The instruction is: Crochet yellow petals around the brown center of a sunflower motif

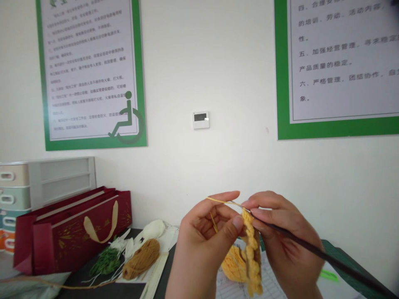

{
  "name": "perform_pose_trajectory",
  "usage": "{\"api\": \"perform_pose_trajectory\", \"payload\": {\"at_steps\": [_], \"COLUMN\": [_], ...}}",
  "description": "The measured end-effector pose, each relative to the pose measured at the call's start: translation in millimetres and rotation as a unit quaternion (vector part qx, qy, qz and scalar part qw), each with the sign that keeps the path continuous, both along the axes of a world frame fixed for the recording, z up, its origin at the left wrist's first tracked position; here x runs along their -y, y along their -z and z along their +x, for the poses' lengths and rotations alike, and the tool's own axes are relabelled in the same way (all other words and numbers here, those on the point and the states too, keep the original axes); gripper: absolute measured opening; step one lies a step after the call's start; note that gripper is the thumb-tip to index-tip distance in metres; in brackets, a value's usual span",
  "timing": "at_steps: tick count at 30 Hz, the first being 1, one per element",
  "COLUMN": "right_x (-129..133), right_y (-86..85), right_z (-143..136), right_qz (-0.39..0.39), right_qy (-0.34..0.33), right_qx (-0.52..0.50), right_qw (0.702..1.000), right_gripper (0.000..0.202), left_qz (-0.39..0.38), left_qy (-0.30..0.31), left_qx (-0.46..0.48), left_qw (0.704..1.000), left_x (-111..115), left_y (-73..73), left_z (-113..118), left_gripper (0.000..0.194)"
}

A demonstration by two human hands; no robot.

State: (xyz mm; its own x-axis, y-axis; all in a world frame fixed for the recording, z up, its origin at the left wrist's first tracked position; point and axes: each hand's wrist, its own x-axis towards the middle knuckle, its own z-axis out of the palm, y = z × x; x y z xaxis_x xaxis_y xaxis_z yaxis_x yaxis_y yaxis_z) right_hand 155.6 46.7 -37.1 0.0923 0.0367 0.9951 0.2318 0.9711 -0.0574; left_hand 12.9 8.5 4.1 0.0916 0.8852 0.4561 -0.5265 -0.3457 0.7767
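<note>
My left hand [207,234] pinches a narrow yellow crocheted strip [253,259] between thumb and fingers, near its upper end. The strip hangs down with a bumpy edge. Yellow yarn [218,201] runs over my raised left index finger and down through the palm. In my right hand [285,232] is a crochet hook [289,236], its long dark handle slanting toward the lower right. Its thin tip is at the top of the strip, close to the yarn; whether a loop sits on it is too small to tell. Behind the strip lies a yellow yarn ball [233,265], partly hidden.
On the dark table at left are a brown yarn skein [141,259], green yarn [106,261] and a white yarn bundle [154,229]. A red gift bag [84,236] stands beside a drawer unit [62,178]. Printed paper [229,288] and a green mat [335,251] lie beneath my hands.
</note>
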Motion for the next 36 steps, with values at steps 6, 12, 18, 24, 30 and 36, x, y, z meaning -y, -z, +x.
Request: {"api": "perform_pose_trajectory", "payload": {"at_steps": [6,12,18,24,30,36], "right_x": [-7.1,3.0,-0.4,-2.1,-0.9,1.7], "right_y": [10.5,-7.3,-8.9,-7.6,-9.4,-13.1], "right_z": [-5.6,-15.0,-9.5,-0.9,7.0,12.6], "right_qz": [0.112,-0.126,-0.203,-0.195,-0.146,-0.095], "right_qy": [0.064,-0.279,-0.369,-0.336,-0.282,-0.234], "right_qx": [-0.076,-0.122,-0.096,-0.089,-0.038,-0.003], "right_qw": [0.989,0.944,0.902,0.917,0.948,0.968], "right_gripper": [0.045,0.005,0.007,0.009,0.012,0.010], "left_qz": [-0.093,-0.043,-0.015,-0.004,-0.001,-0.003], "left_qy": [0.184,0.137,0.024,-0.007,-0.024,-0.035], "left_qx": [0.054,0.040,0.019,0.001,-0.004,-0.012], "left_qw": [0.977,0.989,0.999,1.000,1.000,0.999], "left_x": [-7.9,-6.2,0.1,0.7,1.6,2.9], "left_y": [4.9,3.3,-0.3,-0.3,0.7,0.9], "left_z": [-0.3,0.9,0.1,-0.3,1.5,2.1], "left_gripper": [0.040,0.044,0.026,0.017,0.015,0.012]}}
